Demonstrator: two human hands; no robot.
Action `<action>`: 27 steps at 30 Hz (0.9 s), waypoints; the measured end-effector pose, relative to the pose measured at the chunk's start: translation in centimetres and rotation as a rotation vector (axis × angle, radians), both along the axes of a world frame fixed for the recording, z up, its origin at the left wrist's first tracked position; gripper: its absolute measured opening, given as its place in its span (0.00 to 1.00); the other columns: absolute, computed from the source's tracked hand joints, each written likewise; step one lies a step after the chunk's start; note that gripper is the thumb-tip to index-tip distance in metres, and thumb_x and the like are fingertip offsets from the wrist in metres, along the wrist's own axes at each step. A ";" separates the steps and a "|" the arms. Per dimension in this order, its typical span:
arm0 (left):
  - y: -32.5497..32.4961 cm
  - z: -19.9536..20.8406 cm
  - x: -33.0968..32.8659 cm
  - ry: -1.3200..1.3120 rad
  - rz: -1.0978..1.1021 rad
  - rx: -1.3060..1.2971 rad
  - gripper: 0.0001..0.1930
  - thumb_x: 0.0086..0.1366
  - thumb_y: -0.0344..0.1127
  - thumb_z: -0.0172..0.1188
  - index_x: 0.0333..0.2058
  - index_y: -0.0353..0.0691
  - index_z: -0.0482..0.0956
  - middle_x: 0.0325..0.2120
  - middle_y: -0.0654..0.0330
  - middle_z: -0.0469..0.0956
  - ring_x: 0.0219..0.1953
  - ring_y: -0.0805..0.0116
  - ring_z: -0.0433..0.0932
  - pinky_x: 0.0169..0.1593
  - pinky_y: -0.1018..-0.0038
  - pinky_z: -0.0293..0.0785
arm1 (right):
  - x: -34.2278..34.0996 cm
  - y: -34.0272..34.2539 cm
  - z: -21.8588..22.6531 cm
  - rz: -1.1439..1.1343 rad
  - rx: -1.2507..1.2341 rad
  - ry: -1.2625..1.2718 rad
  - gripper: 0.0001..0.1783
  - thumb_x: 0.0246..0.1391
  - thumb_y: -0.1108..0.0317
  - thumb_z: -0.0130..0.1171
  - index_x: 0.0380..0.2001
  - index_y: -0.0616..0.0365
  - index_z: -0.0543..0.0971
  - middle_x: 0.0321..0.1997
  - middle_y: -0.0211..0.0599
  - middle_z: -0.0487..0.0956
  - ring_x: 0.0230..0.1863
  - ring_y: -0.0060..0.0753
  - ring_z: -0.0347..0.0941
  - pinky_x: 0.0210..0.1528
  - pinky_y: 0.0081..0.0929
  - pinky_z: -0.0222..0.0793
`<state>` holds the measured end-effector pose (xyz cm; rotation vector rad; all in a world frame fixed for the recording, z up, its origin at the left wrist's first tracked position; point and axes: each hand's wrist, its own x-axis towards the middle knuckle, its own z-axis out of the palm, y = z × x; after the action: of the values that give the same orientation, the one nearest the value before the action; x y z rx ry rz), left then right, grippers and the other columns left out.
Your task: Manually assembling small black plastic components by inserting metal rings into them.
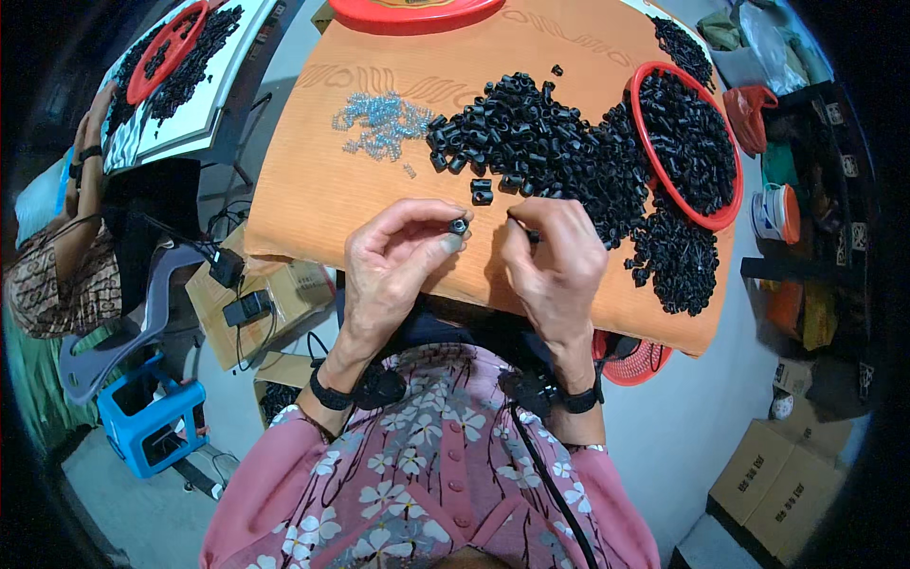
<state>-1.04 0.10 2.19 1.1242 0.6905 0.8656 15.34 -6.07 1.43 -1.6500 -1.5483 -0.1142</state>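
L hand [393, 261] is over the near part of the table [308, 190], its grip clamped on a short black tube [459, 227], thumb one side, fingers the other, w/ one end of the tube facing up. R hand [557, 254] is just beside it, a gap btwn the two; its grip is together at thumb & index on a small dark part [532, 235] (mostly hidden by the fingers, so can't tell its exact shape).

Just beyond the hands, a few loose black pcs [482, 198] lie apart from the main black pile [531, 128], which spreads R. Clear/silvery springs [384, 123] sit in a heap to the L of that pile, near it. At R, a red-rimmed basket [709, 224] is full of more black pcs, w/ a heap of smaller black bits [678, 270] next to it on the near side. Far edge: red tray [408, 15], partly out of view.

Off L, a co-worker's arm [89, 185] reaches to a white table [194, 136] w/ black pcs & another red basket [197, 27].
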 end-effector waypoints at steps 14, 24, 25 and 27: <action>0.2 -1.1 0.6 -0.104 -0.202 -0.273 0.10 0.63 0.23 0.59 0.43 0.30 0.74 0.34 0.56 0.80 0.36 0.73 0.81 0.40 0.80 0.79 | -1.6 -1.6 0.8 0.001 -0.004 0.961 0.06 0.50 0.79 0.62 0.34 0.65 0.81 0.34 0.33 0.81 0.34 0.20 0.77 0.37 0.17 0.72; -0.1 -1.3 1.0 -0.142 -0.185 -0.271 0.10 0.64 0.24 0.59 0.43 0.29 0.74 0.34 0.54 0.80 0.35 0.71 0.81 0.41 0.79 0.80 | -1.6 -1.6 0.2 0.069 0.017 0.917 0.07 0.50 0.82 0.60 0.35 0.67 0.80 0.37 0.37 0.80 0.34 0.21 0.77 0.36 0.18 0.73; -0.1 -1.2 1.0 -0.142 -0.185 -0.272 0.10 0.64 0.24 0.59 0.43 0.29 0.74 0.34 0.54 0.80 0.35 0.71 0.81 0.41 0.79 0.80 | -1.6 -1.6 0.2 0.069 0.016 0.917 0.07 0.50 0.82 0.60 0.35 0.67 0.80 0.37 0.37 0.80 0.34 0.21 0.77 0.36 0.18 0.73; -0.1 -1.3 0.9 -0.125 -0.182 -0.276 0.10 0.63 0.24 0.60 0.43 0.29 0.74 0.34 0.54 0.80 0.35 0.72 0.81 0.41 0.79 0.80 | -1.7 -1.6 0.2 0.060 0.011 0.950 0.06 0.50 0.82 0.60 0.34 0.66 0.80 0.36 0.38 0.80 0.33 0.22 0.76 0.37 0.18 0.73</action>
<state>-0.09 0.04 0.92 0.8631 0.5747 0.6571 13.64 -7.63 1.62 -1.3259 -0.8463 0.6098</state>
